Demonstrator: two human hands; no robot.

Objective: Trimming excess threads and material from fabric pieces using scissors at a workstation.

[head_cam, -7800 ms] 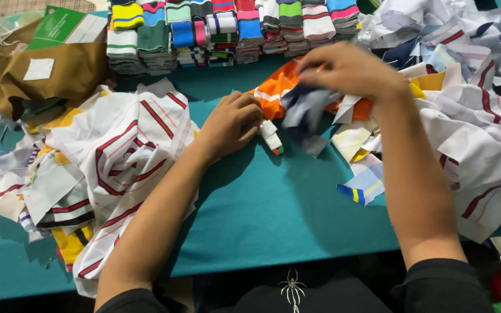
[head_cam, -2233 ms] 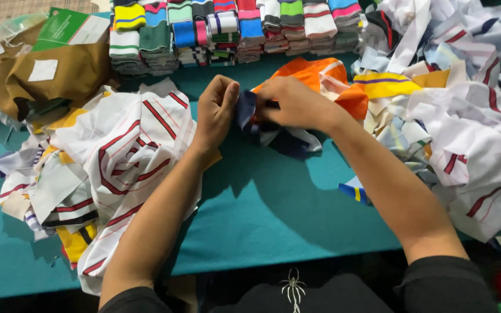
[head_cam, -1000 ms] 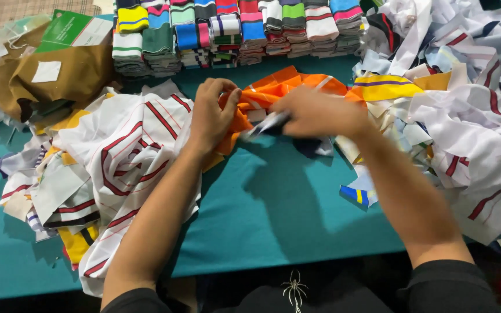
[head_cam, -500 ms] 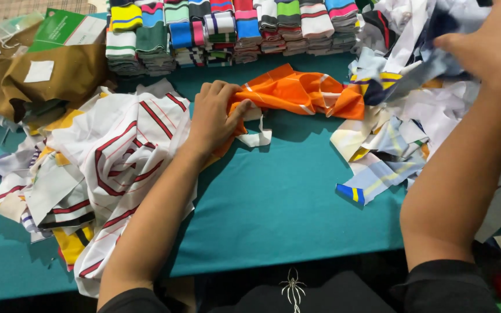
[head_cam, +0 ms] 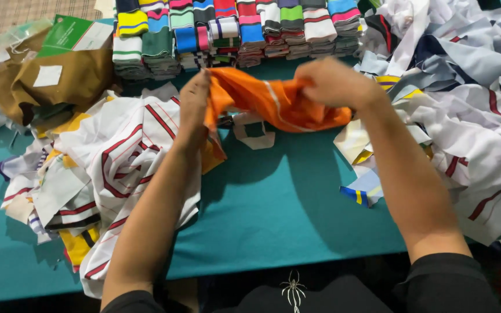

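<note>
orange knit fabric piece (head_cam: 273, 101): pinched between my left hand (head_cam: 195, 104) and right hand (head_cam: 334, 81), above teal table (head_cam: 273, 203); uneven pulling risks dragging it askew.

A garment workshop: fabric offcuts (head_cam: 465, 104) and stacked striped collars (head_cam: 233, 29) crowd the table (head_cam: 273, 214).

Both hands grip orange fabric piece (head_cam: 273, 101) above teal counter (head_cam: 262, 203): left hand (head_cam: 195, 104) pinches one end, right hand (head_cam: 331, 81) bunches the other. White striped fabric piles (head_cam: 117, 156) both sides, folded striped collars (head_cam: 233, 29) behind.
</note>
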